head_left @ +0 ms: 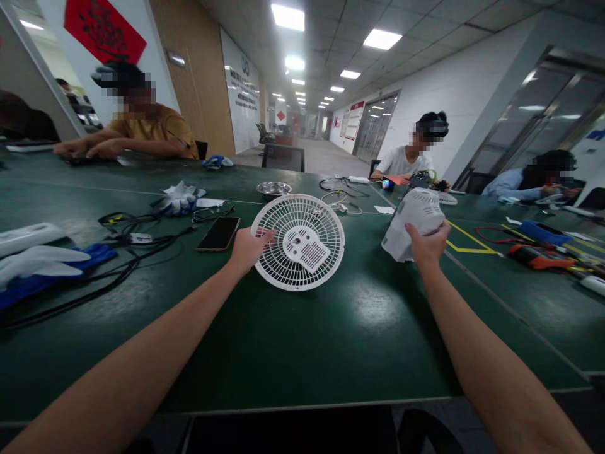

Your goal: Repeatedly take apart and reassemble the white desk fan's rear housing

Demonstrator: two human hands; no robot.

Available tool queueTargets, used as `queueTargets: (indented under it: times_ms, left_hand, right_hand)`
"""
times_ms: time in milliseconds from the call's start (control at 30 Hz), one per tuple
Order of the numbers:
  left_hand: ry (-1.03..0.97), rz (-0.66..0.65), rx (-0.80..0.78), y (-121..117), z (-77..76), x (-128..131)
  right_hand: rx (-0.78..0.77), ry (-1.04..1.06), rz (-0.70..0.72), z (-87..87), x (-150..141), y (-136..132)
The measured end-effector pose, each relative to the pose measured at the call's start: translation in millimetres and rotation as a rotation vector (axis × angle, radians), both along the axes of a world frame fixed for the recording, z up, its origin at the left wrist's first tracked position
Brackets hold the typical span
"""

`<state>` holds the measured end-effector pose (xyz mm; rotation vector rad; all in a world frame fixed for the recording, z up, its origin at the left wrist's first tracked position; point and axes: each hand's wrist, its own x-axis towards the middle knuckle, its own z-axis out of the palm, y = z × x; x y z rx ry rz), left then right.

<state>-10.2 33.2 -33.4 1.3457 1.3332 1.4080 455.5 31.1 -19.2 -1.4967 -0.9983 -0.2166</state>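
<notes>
A round white fan grille (270, 265) with a slotted hub plate is tilted up above the green table. My left hand (248, 249) grips its left rim, fingers closed on the edge. To the right, my right hand (429, 243) is wrapped round a white vented plastic housing (409, 217), which looks like a fan motor cover. The housing is tilted and held apart from the grille. Its underside and some of my right fingers are hidden from view.
On the green table (302, 353), a phone (218, 234), black cables (137, 252) and gloves (51, 268) lie left. A metal bowl (274, 189) stands behind the grille. An orange multimeter (539, 257) lies right. Several people sit around the table.
</notes>
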Motion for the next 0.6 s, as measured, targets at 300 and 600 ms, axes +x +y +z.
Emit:
queueTargets:
  times_ms: [300, 600]
  left_hand:
    - [-0.042, -0.004, 0.029, 6, -7.0, -1]
    - [-0.009, 0.0, 0.021, 5, -5.9, -2]
  right_hand:
    - [0.059, 0.007, -0.004, -4.1, 6, 5]
    - [0.069, -0.027, 0.021, -5.5, 10, 6]
